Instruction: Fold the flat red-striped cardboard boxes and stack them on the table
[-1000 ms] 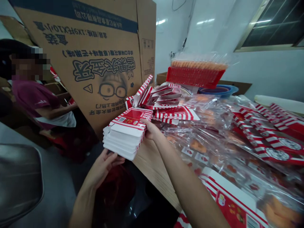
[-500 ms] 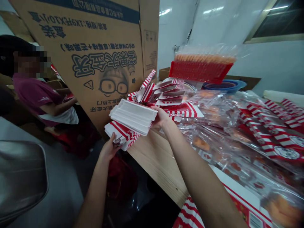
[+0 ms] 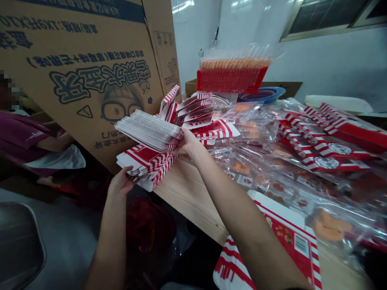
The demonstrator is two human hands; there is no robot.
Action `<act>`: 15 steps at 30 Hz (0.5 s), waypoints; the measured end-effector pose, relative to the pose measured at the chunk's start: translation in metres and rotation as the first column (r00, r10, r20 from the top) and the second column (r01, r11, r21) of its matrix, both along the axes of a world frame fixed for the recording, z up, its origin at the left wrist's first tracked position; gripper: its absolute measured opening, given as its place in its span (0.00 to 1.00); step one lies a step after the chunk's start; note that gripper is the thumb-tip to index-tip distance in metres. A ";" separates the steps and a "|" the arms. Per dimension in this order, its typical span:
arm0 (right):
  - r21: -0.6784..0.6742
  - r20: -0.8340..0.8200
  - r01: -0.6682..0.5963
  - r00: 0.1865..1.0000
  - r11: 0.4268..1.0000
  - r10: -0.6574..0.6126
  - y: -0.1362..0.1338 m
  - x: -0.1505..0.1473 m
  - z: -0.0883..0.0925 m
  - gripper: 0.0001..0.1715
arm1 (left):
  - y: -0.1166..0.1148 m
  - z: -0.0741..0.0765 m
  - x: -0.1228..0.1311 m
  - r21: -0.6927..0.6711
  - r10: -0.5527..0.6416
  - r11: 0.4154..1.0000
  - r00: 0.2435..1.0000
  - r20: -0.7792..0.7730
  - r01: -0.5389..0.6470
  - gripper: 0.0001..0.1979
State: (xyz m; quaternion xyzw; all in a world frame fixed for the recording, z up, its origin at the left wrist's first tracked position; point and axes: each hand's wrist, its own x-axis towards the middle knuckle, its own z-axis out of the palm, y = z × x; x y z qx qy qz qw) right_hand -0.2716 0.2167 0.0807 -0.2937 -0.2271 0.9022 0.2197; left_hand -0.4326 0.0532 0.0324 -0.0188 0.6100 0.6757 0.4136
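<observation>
Head view looks forward and down over a pale wooden table [image 3: 187, 189], its bare grain showing along the near edge. The right hand [image 3: 189, 144] is at that edge, its fingers and thumb closed around one end of a thick stack of flat cartons [image 3: 148, 131], which sticks out past the edge with its white-grey edges showing. Just below, the left hand [image 3: 121, 181] is curled around the edge of a stack of red-and-white striped cartons [image 3: 145, 165], beyond the table's edge; its thumb cannot be made out. The two stacks touch, one lying over the other.

Beyond the right hand, a loose fan of striped cartons [image 3: 190, 110] sits on the table. Most of the tabletop is covered with plastic-wrapped trays of orange snacks [image 3: 242, 167], with printed striped cartons [image 3: 326, 149] on top toward the far right. A flat red printed carton [image 3: 287, 233] lies at the table's near right corner. At the far end stand a wrapped red tray [image 3: 231, 80] and blue bowls [image 3: 263, 94].

Left of the table, a large cardboard box [image 3: 90, 80] printed with a bespectacled cartoon face stands upright, and a co-worker [image 3: 24, 137] in a maroon shirt sits past it. A dark red bag [image 3: 148, 225] lies below the table's edge. Past the table are a white wall [image 3: 332, 68] and a window [image 3: 326, 16].
</observation>
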 end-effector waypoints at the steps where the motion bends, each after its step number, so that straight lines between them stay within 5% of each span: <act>1: 0.001 -0.002 -0.002 1.000 1.000 0.002 0.000 0.000 0.001 0.12 | 0.002 0.004 -0.001 0.018 0.011 1.000 1.000 -0.005 -0.011 0.13; 9: 0.027 -0.012 0.003 1.000 1.000 -0.003 -0.001 0.001 0.004 0.14 | 0.017 0.025 -0.016 0.125 0.085 0.989 0.996 -0.015 -0.082 0.12; 15: 0.064 0.024 0.014 1.000 0.998 -0.015 -0.007 -0.004 0.002 0.16 | 0.003 -0.010 -0.016 0.094 0.113 0.988 0.990 0.090 -0.121 0.13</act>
